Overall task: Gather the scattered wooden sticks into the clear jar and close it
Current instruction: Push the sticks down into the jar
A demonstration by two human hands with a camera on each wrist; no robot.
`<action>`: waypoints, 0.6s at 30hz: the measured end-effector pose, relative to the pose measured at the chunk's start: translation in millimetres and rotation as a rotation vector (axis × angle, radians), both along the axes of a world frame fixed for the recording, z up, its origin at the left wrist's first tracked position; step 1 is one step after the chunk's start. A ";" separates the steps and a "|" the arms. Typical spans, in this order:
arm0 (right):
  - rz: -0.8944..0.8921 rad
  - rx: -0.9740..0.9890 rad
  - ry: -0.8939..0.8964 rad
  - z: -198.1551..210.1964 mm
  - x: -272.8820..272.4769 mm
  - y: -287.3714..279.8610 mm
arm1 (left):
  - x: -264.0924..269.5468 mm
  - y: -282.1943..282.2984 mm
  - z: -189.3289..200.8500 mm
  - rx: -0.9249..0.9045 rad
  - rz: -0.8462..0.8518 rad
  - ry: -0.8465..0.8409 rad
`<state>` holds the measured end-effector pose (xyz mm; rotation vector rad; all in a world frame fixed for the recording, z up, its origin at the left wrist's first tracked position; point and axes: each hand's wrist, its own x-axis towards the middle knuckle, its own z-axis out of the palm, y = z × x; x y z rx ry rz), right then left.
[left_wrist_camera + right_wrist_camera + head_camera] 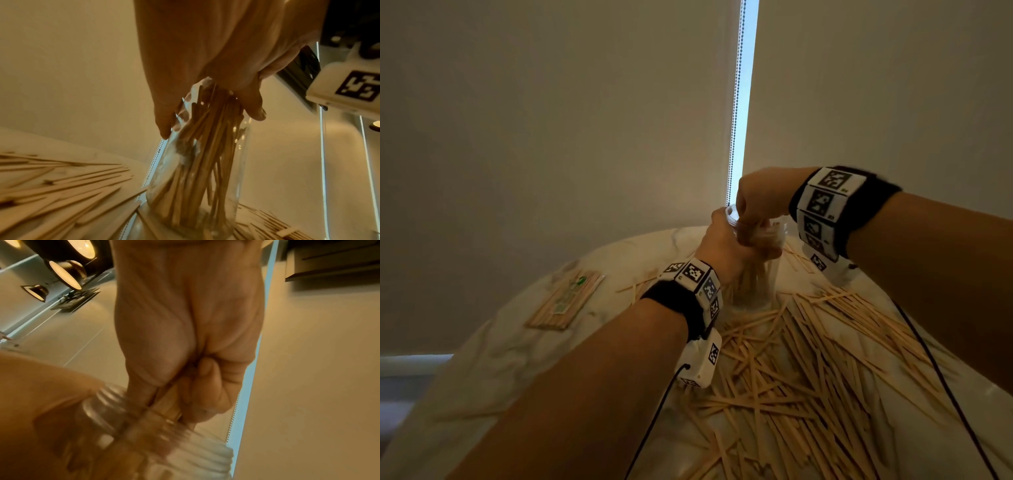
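Observation:
A tall clear jar (755, 291) stands upright on the table with a bundle of wooden sticks (197, 170) inside it. My left hand (736, 246) grips the jar just below its threaded mouth (131, 423). Directly over the mouth, my right hand (750, 219) has its fingers curled and pinches a few sticks (166, 400) whose lower ends are inside the opening. Many more sticks (808, 359) lie scattered over the table in front of and to the right of the jar. No lid can be made out in any view.
A flat packet of sticks (566, 301) lies at the table's far left. Black wrist-camera cables (935, 370) hang across the stick pile. The pale round table (500, 359) meets a window blind with a bead chain (734, 137) just behind the jar.

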<state>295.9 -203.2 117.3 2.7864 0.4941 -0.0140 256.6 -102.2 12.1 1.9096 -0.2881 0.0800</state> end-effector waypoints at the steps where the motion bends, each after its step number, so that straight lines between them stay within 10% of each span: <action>1: 0.004 -0.023 -0.015 -1.9 1.3 2.1 | 0.4 0.2 -0.3 0.007 0.002 -0.007; 18: -0.001 -0.026 -0.075 -4.8 -5.8 3.7 | 6.9 -1.1 -10.1 -0.019 0.049 -0.005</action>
